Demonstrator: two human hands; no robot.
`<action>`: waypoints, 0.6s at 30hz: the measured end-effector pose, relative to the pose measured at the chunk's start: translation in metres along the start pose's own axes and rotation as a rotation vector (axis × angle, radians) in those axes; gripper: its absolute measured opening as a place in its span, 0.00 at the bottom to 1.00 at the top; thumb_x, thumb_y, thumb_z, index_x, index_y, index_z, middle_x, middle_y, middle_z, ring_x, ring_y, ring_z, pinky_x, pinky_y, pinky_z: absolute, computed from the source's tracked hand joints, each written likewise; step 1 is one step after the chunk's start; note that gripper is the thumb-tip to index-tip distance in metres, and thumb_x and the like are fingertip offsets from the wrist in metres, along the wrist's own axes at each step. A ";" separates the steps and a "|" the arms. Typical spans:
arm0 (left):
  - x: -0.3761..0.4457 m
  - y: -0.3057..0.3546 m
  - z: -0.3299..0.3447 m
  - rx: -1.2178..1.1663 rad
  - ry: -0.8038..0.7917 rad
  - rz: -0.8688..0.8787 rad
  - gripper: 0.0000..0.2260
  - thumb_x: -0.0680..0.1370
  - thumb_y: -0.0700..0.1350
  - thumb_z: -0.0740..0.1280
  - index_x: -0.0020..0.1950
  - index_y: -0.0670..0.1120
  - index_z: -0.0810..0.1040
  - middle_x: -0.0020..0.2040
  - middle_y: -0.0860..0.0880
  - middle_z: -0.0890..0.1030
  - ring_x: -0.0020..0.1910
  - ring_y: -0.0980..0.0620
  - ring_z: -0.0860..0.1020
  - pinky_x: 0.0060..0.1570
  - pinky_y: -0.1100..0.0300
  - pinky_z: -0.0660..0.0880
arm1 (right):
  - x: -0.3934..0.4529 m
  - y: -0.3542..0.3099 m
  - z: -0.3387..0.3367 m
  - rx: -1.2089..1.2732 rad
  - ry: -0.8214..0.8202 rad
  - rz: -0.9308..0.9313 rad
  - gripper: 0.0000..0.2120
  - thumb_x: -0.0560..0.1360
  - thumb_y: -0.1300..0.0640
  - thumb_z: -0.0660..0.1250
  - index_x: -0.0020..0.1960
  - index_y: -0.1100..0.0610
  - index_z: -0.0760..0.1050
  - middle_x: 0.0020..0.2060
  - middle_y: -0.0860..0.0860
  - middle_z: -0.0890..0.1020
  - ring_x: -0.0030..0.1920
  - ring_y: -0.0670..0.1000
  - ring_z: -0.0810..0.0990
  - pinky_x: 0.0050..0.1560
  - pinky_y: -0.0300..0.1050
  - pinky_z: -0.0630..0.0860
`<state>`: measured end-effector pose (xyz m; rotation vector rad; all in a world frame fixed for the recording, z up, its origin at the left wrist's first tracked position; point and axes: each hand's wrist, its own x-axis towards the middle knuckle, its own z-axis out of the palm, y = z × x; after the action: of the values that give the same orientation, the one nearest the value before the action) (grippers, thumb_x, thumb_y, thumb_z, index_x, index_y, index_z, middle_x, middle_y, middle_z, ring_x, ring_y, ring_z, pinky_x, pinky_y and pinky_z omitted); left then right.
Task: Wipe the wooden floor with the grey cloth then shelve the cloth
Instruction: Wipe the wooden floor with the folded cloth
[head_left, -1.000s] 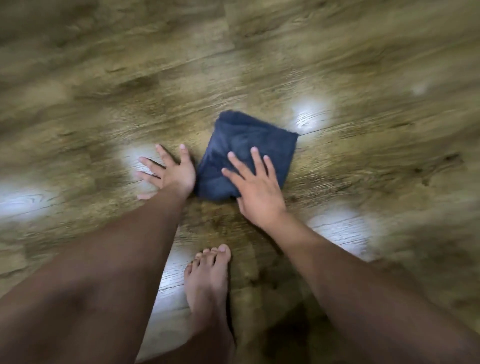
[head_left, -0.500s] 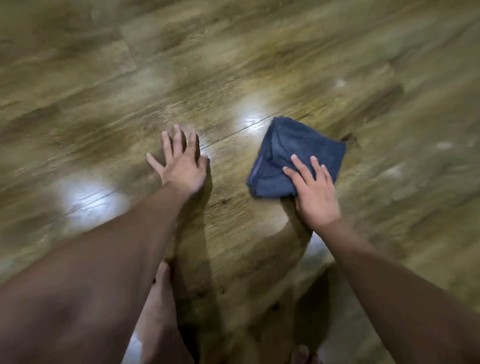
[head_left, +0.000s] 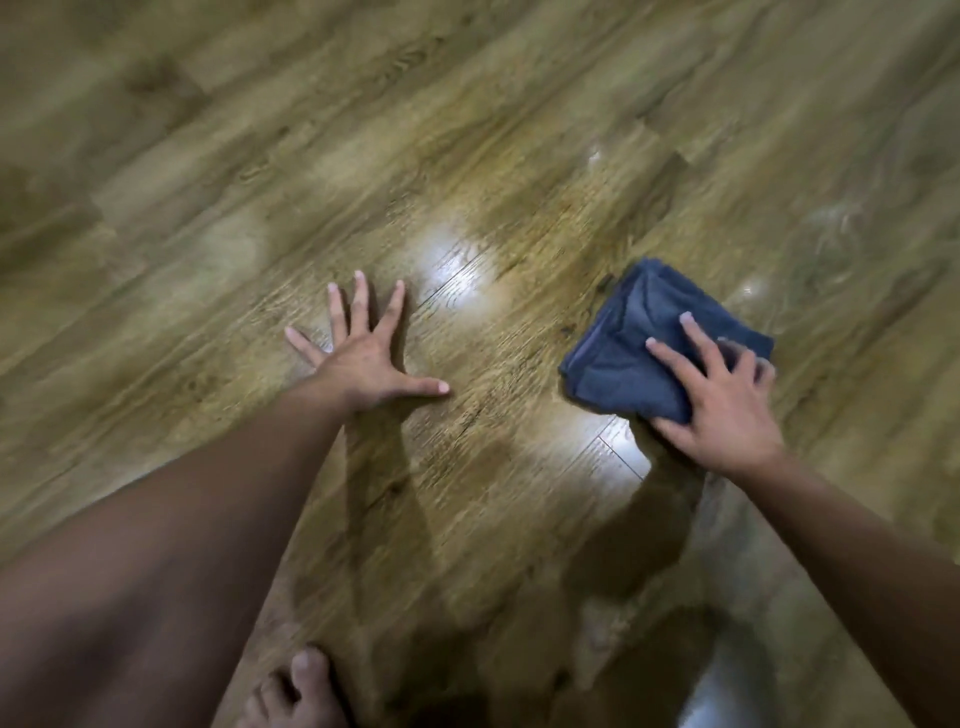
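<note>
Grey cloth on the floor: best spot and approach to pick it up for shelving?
Probably pinch the grey cloth at its folded left edge, coming from the left: it lies flat on the wooden floor, the right hand presses its right half, and that stacked edge is bare, with the left hand nearest.

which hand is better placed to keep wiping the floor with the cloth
The right hand: it already lies on the folded cloth, fingers spread over it and pressing it to the floor. The left hand is flat on bare wood well apart from the cloth, seemingly bracing the body.
</note>
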<state>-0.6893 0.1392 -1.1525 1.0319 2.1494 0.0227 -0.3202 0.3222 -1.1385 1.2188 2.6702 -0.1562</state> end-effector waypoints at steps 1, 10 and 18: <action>0.004 0.001 -0.001 0.007 -0.014 0.000 0.65 0.49 0.84 0.66 0.73 0.71 0.28 0.71 0.57 0.16 0.68 0.47 0.16 0.55 0.24 0.23 | 0.006 -0.001 0.000 0.026 -0.021 0.033 0.42 0.67 0.31 0.63 0.78 0.36 0.56 0.82 0.50 0.53 0.73 0.66 0.59 0.67 0.67 0.58; 0.026 -0.003 -0.001 -0.037 -0.088 -0.057 0.44 0.59 0.87 0.46 0.70 0.76 0.30 0.71 0.61 0.18 0.69 0.48 0.17 0.56 0.22 0.24 | 0.079 -0.129 0.004 0.335 0.026 0.436 0.39 0.74 0.44 0.67 0.80 0.38 0.52 0.82 0.45 0.44 0.79 0.71 0.39 0.74 0.75 0.42; 0.046 0.017 0.015 -0.132 0.523 -0.192 0.33 0.73 0.76 0.41 0.64 0.61 0.72 0.72 0.43 0.65 0.75 0.39 0.57 0.69 0.26 0.43 | 0.058 -0.200 0.017 0.182 0.082 -0.017 0.43 0.70 0.44 0.72 0.80 0.43 0.56 0.82 0.46 0.47 0.80 0.68 0.40 0.76 0.70 0.40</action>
<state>-0.6870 0.1780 -1.1867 0.7978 2.6670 0.3761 -0.5062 0.2314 -1.1663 1.2807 2.7882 -0.3675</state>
